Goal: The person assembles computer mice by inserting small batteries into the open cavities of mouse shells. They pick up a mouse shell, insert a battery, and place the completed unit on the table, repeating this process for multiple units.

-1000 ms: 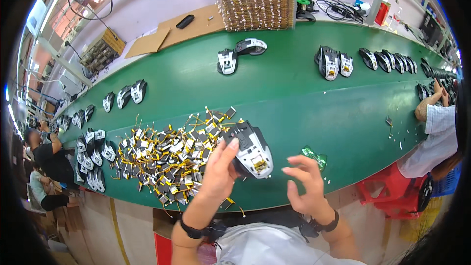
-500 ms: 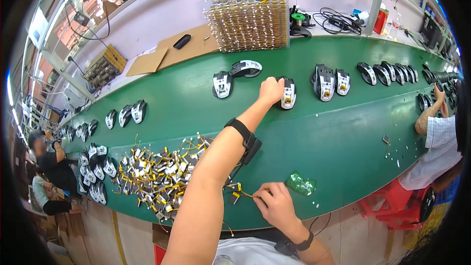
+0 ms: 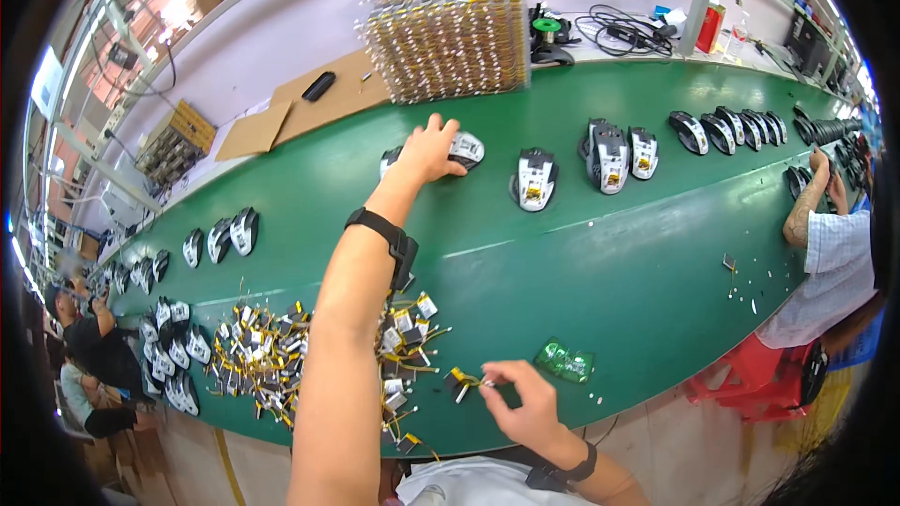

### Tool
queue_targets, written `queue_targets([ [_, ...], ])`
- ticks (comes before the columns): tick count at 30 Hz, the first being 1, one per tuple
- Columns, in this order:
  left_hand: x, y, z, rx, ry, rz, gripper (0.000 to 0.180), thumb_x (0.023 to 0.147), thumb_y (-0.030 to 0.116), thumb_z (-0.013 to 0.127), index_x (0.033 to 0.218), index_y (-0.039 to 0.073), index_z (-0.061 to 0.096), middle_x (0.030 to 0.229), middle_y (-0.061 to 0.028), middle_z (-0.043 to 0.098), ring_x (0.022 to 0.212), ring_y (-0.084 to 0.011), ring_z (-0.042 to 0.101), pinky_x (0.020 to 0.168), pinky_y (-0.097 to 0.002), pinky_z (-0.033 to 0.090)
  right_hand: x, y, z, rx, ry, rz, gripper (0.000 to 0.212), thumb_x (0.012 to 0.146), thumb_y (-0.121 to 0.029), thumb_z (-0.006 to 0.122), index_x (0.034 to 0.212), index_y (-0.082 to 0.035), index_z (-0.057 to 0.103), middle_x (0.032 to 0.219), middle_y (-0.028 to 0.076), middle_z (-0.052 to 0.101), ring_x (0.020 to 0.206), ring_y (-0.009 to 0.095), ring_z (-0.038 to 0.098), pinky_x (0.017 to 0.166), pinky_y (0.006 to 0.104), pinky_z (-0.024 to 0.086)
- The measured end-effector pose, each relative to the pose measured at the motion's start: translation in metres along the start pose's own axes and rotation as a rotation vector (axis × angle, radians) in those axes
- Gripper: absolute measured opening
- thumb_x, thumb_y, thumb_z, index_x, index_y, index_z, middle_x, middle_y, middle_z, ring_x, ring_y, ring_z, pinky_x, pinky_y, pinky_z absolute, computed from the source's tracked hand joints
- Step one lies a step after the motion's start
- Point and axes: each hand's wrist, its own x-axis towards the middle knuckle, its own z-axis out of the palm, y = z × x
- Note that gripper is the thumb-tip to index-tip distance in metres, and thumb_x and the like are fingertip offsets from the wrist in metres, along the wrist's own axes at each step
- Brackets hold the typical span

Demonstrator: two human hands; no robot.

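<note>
My left hand [image 3: 428, 150] is stretched far over the table, fingers spread above a half-assembled computer mouse [image 3: 467, 148]. Whether it touches that mouse I cannot tell. Another mouse [image 3: 389, 161] is partly hidden behind the hand. My right hand [image 3: 525, 405] is near the front edge, thumb and finger pinched on the yellow lead of a small battery pack [image 3: 459, 380], which lies on the table. To the left, partly covered by my left forearm, spreads a heap of loose battery packs [image 3: 258, 356]. A mouse with its inside showing [image 3: 535, 180] stands right of my left hand.
Several mice [image 3: 607, 157] stand to the right and a cluster of mice [image 3: 173, 347] at the left. A stack of trays with wired parts [image 3: 450, 37] rises at the back beside cardboard [image 3: 309, 117]. A green plastic piece [image 3: 565, 361] lies right. Co-workers [image 3: 830, 239] sit at both ends.
My left hand has let go of the mouse on the right and moved left to the pair of mice. My right hand still pinches the battery lead. The view has shifted slightly.
</note>
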Motion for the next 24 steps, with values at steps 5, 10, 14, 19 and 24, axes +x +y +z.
queue_targets([
  [5,-0.047,0.01,-0.015,0.065,0.132,0.185,0.067,0.069,0.029,0.084,0.125,0.015,0.051,0.123,-0.0131,0.05,0.103,-0.0412,0.055,0.089,-0.05,0.048,-0.006,0.007,0.003,0.495,0.087,0.269,0.033,0.085,0.007,0.068,0.113,0.002,0.051,0.093,0.009,0.064,0.088,0.017,0.069,0.077,0.0271,0.056],
  [10,-0.105,0.047,-0.048,-0.285,0.306,0.335,0.063,0.068,0.025,0.085,0.124,0.015,0.058,0.122,-0.0116,0.049,0.103,-0.033,0.055,0.092,-0.0442,0.046,-0.001,0.011,-0.009,0.634,0.122,0.42,0.018,0.088,0.002,0.066,0.103,0.003,0.057,0.095,0.008,0.064,0.083,0.012,0.065,0.075,0.0248,0.054],
  [14,-0.193,0.08,-0.093,-0.616,0.301,0.315,0.065,0.058,0.018,0.089,0.118,0.012,0.066,0.118,-0.0094,0.052,0.103,-0.0259,0.057,0.093,-0.0384,0.047,-0.001,0.008,0.0,0.388,0.118,0.309,0.014,0.088,0.003,0.065,0.101,0.002,0.06,0.094,0.005,0.064,0.083,0.01,0.063,0.071,0.0232,0.053],
  [19,-0.304,0.094,-0.123,-0.636,0.305,0.216,0.065,0.056,0.015,0.089,0.116,0.011,0.067,0.113,-0.01,0.054,0.102,-0.0274,0.057,0.088,-0.039,0.049,0.008,0.002,-0.007,0.476,0.205,0.363,0.016,0.089,-0.001,0.064,0.104,0.001,0.058,0.095,0.005,0.063,0.084,0.012,0.064,0.066,0.0217,0.051],
  [24,-0.359,0.092,-0.099,-0.795,0.423,0.008,0.068,0.051,0.016,0.094,0.112,0.005,0.066,0.112,-0.0105,0.052,0.105,-0.0247,0.058,0.088,-0.0357,0.051,0.034,0.0,-0.022,0.623,0.013,0.467,0.014,0.091,-0.001,0.061,0.104,0.001,0.055,0.096,0.008,0.061,0.09,0.017,0.067,0.067,0.0246,0.056],
])
